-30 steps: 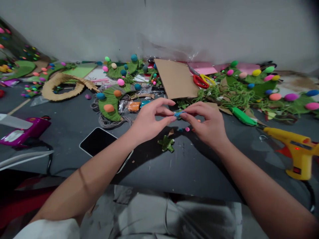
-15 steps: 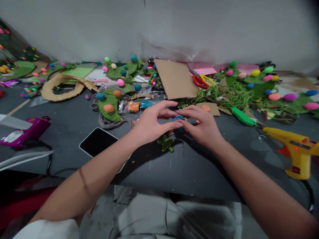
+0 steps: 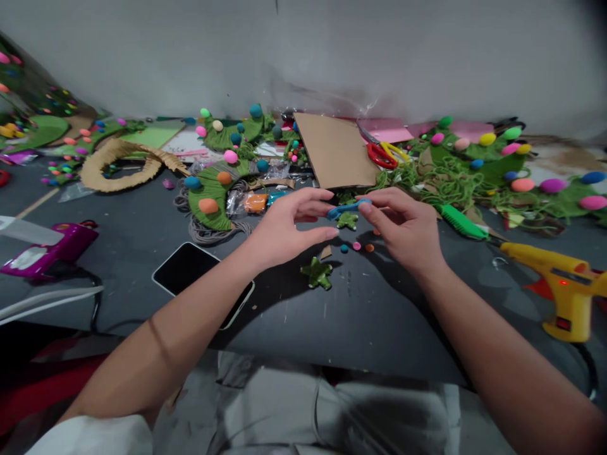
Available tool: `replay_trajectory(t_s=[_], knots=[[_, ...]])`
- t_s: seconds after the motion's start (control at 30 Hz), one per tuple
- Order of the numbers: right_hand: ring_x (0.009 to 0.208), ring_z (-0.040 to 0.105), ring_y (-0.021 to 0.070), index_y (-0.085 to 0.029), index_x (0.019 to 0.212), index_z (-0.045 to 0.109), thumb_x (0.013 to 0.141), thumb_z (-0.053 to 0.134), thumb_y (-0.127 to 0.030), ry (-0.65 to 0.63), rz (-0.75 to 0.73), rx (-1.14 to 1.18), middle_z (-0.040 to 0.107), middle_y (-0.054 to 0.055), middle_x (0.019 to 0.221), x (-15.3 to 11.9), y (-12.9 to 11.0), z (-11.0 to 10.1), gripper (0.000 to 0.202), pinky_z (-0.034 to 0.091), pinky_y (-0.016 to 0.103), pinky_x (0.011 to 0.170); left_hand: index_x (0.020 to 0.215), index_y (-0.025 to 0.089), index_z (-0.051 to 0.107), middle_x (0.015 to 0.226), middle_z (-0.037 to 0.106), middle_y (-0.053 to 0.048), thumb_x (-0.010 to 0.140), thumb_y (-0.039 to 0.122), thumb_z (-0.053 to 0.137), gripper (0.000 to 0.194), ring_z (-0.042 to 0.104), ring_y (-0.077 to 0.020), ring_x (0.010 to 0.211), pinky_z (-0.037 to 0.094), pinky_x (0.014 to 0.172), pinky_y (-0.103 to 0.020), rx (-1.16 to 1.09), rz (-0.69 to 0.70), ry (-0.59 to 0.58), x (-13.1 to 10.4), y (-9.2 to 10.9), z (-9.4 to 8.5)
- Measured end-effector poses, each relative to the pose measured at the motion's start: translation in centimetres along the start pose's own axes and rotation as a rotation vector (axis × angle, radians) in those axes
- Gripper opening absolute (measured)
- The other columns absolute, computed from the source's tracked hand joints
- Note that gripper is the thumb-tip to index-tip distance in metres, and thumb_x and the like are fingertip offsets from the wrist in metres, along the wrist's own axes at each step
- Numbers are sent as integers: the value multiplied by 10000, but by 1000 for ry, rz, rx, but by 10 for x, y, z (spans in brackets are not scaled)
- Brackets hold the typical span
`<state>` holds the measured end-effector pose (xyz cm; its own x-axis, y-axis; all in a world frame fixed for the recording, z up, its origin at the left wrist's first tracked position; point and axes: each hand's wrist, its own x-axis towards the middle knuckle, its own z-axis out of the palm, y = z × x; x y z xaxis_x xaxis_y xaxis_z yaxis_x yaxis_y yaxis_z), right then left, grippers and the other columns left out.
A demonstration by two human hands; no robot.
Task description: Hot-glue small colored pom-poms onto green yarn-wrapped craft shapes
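A stretched strip of soft blue modelling clay (image 3: 348,208) spans the gap between my hands. My right hand (image 3: 406,229) pinches its right end between thumb and fingers. The strip's other end lies at the fingertips of my left hand (image 3: 293,221), whose thumb stands apart from the fingers; whether it touches them I cannot tell. Just below the strip is a small green star (image 3: 348,220). A larger green star (image 3: 317,273) lies nearer me. Small balls in blue (image 3: 344,249), pink (image 3: 356,246) and orange (image 3: 369,248) sit between the hands.
A smartphone (image 3: 184,268) lies by my left forearm. On the right is a yellow glue gun (image 3: 564,278) with a lit red light. Behind are a cardboard sheet (image 3: 334,151), scissors (image 3: 380,155), green yarn (image 3: 450,174) and a wrapped green piece (image 3: 208,202) with coloured balls.
My hands have moved apart, the right one shifting right. The blue clay has gone from a bunched lump to a long strip. The small star and balls beneath now show.
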<state>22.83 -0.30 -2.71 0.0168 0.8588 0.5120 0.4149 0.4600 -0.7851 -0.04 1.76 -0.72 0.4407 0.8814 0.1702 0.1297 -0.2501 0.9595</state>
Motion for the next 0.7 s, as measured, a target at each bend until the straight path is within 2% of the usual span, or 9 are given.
replay_trajectory(t_s=[0.1,0.2,0.3,0.4,0.5,0.6,0.7], knots=[[877,721,189,-276,1164,808,895,804,-369,-99,-29,2,774,54,1083,-4,-3,6,285,603,340,761,1285,179,646,1200,783,-112,736,264,925,622,743,-245,1171,599,1035,-394,-94,-9,-48,-1,0,3],[842,712,186,-272,1125,816,902,802,-351,-128,-65,-48,784,43,1008,-9,-7,14,237,596,334,741,1243,181,655,1153,797,-97,731,259,924,583,765,-235,1117,613,1006,-381,-134,-31,-41,-1,0,5],[838,716,200,-275,992,828,915,791,-335,-86,-97,-99,794,33,935,-11,-10,17,105,589,337,726,1192,178,675,1059,811,-73,740,235,904,510,784,-220,1025,622,963,-372,-78,-18,4,-1,-1,7],[810,705,200,-269,895,802,931,773,-332,-77,-115,-124,786,23,881,-12,-12,17,78,574,341,707,1150,186,695,961,811,-48,764,222,877,428,788,-204,943,624,926,-365,12,21,55,-1,-4,8],[782,690,192,-259,874,772,929,772,-294,-44,-110,-147,764,15,842,-10,-11,13,65,570,342,709,1118,181,702,906,805,-42,789,234,861,370,782,-191,876,626,889,-357,34,13,80,-1,-4,8],[771,688,196,-262,869,765,933,762,-293,45,-89,-154,748,21,836,-6,-10,7,71,585,358,723,1103,169,702,881,796,-44,791,225,853,351,768,-181,833,626,878,-365,39,-12,91,0,-3,5],[783,697,204,-276,894,781,934,761,-350,135,-53,-103,754,36,901,-3,-9,0,86,594,372,713,1137,170,695,975,798,-69,756,228,884,429,773,-205,928,621,931,-392,8,-29,59,1,-2,2]])
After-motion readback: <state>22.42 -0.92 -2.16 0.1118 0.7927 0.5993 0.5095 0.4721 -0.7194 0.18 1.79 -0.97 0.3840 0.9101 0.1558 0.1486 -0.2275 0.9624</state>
